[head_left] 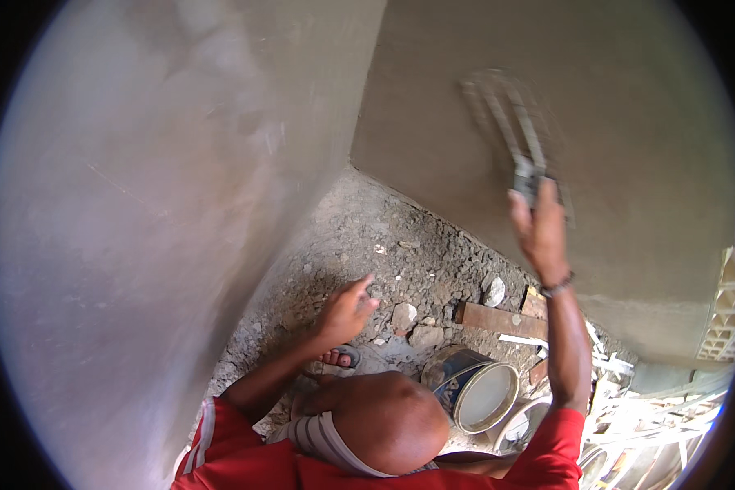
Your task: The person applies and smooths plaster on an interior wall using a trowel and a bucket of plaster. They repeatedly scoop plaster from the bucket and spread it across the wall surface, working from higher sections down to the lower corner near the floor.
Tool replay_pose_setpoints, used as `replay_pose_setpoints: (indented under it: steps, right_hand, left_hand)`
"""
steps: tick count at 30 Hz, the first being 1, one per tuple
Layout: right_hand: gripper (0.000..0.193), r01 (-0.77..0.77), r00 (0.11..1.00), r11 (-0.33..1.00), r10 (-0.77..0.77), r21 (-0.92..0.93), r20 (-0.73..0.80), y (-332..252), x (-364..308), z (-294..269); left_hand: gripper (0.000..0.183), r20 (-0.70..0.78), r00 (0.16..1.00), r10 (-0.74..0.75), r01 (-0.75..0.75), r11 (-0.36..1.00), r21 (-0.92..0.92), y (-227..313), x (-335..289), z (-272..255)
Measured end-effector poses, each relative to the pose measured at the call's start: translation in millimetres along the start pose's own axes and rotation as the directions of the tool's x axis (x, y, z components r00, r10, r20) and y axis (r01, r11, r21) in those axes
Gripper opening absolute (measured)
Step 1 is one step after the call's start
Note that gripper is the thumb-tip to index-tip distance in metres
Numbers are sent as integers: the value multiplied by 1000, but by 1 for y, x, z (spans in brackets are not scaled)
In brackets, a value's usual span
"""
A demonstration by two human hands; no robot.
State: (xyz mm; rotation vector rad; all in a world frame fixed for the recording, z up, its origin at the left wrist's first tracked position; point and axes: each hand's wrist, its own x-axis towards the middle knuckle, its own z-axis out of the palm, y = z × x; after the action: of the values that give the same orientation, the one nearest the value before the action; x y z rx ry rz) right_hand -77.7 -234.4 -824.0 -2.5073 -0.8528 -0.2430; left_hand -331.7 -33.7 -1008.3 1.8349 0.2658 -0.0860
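I count two hands (345, 317), one tool (531, 139), two walls (139, 229), two containers (456, 371) (one partly hidden).

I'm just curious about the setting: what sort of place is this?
Probably a building site: there's a smooth grey-brown wall, rubble-strewn ground and, at the right, exposed hollow bricks.

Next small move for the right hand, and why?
Probably one short pass of the blurred tool across the brownish wall: the right hand holds it up there, contact unclear, while the left hand looks empty above the rubble.
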Motion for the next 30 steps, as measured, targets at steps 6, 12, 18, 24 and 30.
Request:
replay_pose_setpoints:
  steps: [6, 12, 18, 24, 30]
  right_hand:
    - [31, 84, 865, 888, 160, -452, 475, 62, -37, 117]
    - [27, -6, 979, 880, 101, -475, 175, 70, -54, -45]
    - [30, 15, 998, 977, -28, -213, -58, 35, -13, -33]
    - [34, 71, 892, 798, 218, -598, 397, 146, -96, 38]
    - [29, -66, 990, 990, 49, -124, -135, 72, -54, -76]
  left_hand:
    - [55, -30, 955, 295, -295, 955, -11, 51, 28, 9]
    - [50, -67, 995, -68, 75, 991, 111, 13, -39, -52]
    - [50, 72, 990, -125, 121, 991, 52, 6, -36, -22]
    - [49, 75, 997, 31, -40, 991, 125, 39, -27, -32]
    - [50, -38, 938, -344, 342, 906, 248, 16, -68, -72]
